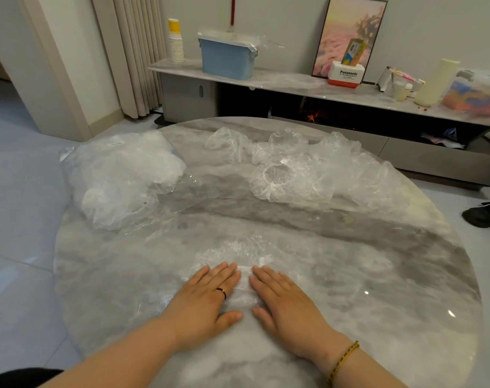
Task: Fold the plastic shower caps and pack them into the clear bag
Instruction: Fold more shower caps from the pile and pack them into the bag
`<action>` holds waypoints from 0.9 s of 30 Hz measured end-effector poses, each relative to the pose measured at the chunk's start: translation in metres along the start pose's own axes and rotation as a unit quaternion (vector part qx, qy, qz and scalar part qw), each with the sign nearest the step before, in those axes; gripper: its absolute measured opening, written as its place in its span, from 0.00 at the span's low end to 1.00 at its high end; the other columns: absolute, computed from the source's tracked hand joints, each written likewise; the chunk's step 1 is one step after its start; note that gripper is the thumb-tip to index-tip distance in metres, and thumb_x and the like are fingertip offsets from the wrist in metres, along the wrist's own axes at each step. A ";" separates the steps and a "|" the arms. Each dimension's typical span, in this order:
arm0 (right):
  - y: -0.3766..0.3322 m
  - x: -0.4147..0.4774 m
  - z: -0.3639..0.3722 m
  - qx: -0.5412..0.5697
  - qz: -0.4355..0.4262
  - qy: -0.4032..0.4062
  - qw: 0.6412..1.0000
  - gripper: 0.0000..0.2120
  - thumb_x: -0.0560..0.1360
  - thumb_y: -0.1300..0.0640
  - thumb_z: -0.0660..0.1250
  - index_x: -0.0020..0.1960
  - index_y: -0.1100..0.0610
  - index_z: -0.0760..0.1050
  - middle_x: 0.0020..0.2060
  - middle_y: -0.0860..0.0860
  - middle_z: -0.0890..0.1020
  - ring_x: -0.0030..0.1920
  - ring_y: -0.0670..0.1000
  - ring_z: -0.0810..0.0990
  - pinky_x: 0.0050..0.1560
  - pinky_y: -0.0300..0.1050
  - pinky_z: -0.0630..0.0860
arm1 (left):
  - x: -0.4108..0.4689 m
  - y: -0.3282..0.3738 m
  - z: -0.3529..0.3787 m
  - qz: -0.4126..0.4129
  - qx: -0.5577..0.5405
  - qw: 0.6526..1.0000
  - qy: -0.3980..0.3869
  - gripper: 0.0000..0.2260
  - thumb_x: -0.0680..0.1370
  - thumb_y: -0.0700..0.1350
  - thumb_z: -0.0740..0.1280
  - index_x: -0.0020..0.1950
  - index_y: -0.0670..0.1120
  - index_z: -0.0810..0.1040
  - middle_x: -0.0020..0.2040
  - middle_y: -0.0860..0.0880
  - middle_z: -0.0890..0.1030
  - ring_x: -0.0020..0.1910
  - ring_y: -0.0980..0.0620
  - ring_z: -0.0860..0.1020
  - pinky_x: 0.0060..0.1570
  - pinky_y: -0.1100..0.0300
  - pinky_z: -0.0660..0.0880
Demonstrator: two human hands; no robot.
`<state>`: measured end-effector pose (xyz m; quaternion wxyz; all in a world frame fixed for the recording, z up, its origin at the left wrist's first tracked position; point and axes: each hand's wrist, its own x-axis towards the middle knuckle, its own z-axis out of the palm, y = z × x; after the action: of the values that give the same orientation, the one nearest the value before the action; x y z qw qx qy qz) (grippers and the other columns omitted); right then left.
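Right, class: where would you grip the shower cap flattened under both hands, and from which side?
Probably pinch the far crinkled edge of the shower cap, coming from above. It lies flat on the table, pinned near its front by the left hand and right hand, both palms down, so only that bunched edge beyond the fingertips stands free enough to lift.

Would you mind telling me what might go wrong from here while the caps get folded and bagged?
The shower cap pressed flat under the left hand and right hand is crinkly and may spring open when released. The clear bag seems to overhang the left edge of the table and could slide off when stuffed.
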<state>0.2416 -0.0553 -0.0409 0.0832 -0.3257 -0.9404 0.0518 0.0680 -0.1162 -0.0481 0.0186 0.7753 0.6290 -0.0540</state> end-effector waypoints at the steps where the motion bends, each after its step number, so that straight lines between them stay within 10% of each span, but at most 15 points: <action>1: 0.001 0.000 -0.001 0.002 -0.004 0.006 1.000 0.23 0.68 0.44 0.53 0.52 0.50 0.82 0.54 0.44 0.82 0.54 0.43 0.80 0.59 0.37 0.69 | 0.001 -0.001 -0.005 -0.014 0.000 1.000 -0.003 0.35 0.80 0.60 0.36 0.55 0.50 0.82 0.56 0.54 0.81 0.55 0.57 0.79 0.64 0.64 0.50; 9: 0.015 0.003 -0.010 0.044 0.002 0.058 0.997 0.17 0.59 0.58 0.58 0.40 0.49 0.83 0.44 0.42 0.84 0.42 0.42 0.83 0.37 0.29 0.74 | -0.001 -0.017 -0.008 -0.031 -0.097 0.993 0.067 0.44 0.60 0.63 0.34 0.76 0.49 0.48 0.71 0.57 0.41 0.74 0.59 0.42 0.63 0.70 0.30; 14: 0.016 0.003 -0.015 0.086 0.060 0.073 0.992 0.16 0.61 0.58 0.56 0.38 0.51 0.82 0.38 0.43 0.84 0.36 0.41 0.82 0.34 0.28 0.71 | -0.006 -0.015 -0.020 -0.040 -0.101 0.992 0.061 0.26 0.63 0.56 0.54 0.52 0.51 0.83 0.55 0.54 0.81 0.53 0.59 0.80 0.62 0.62 0.60; 21: 0.028 0.003 -0.030 0.296 0.187 0.062 0.935 0.12 0.74 0.66 0.61 0.44 0.51 0.77 0.33 0.40 0.77 0.35 0.35 0.75 0.37 0.26 0.68 | -0.001 -0.016 -0.017 -0.017 -0.169 0.969 0.178 0.17 0.62 0.48 0.55 0.37 0.52 0.84 0.35 0.58 0.81 0.39 0.61 0.72 0.46 0.72 0.65; 27: 0.032 0.003 -0.047 0.346 0.184 -0.058 0.918 0.14 0.72 0.63 0.66 0.40 0.43 0.71 0.34 0.41 0.77 0.35 0.31 0.74 0.44 0.27 0.68 | -0.004 -0.024 -0.029 -0.127 -0.373 0.916 0.077 0.09 0.76 0.44 0.64 0.36 0.53 0.76 0.36 0.56 0.77 0.35 0.65 0.75 0.37 0.76 0.67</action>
<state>0.2672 -0.0260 0.0004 0.1253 -0.4403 -0.7903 0.4073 0.0459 -0.1120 -0.0180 0.2506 0.6274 0.6964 0.2422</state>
